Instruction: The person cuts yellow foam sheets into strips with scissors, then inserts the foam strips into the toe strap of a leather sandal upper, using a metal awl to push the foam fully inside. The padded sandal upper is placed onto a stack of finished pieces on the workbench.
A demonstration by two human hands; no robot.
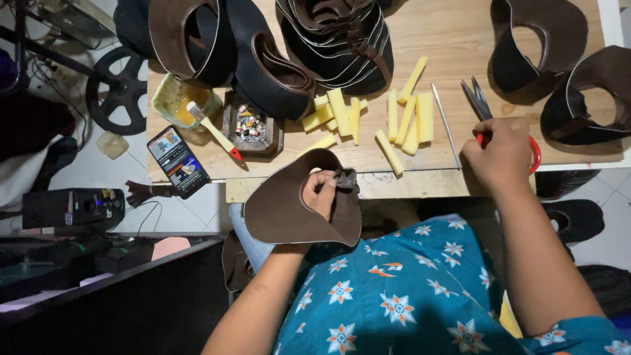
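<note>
A: What is carried by the table, largest item first?

B: Stacked dark curved leather pieces are listed at 12 o'clock, with two more at 2 o'clock. Yellow foam strips are scattered at the centre. A glue pot with a brush is recorded at 10 o'clock, a small tray of bits just beside it, and a phone at 9 o'clock, overhanging the edge. A thin metal rod lies near the scissors.

A: And the piece in hand?

B: A brown curved leather piece is held off the table's near edge, at 6 o'clock, above the lap. It is pinched by the left hand, whose grip is narrow and closed on a small folded tab at the piece's upper corner.

A: The right hand?

B: The right hand is laid over the red handles of the scissors at 3 o'clock. The grip is closed around the handles; the blades rest on the table, pointing to 12 o'clock.

A: How is the step judged best done?

B: The tab should be kept pinched taut and turned clear of the thumb, so that any cut is made away from the fingers. The scissors are best lifted with the blades shut, and the rod just beside them left undisturbed.
</note>
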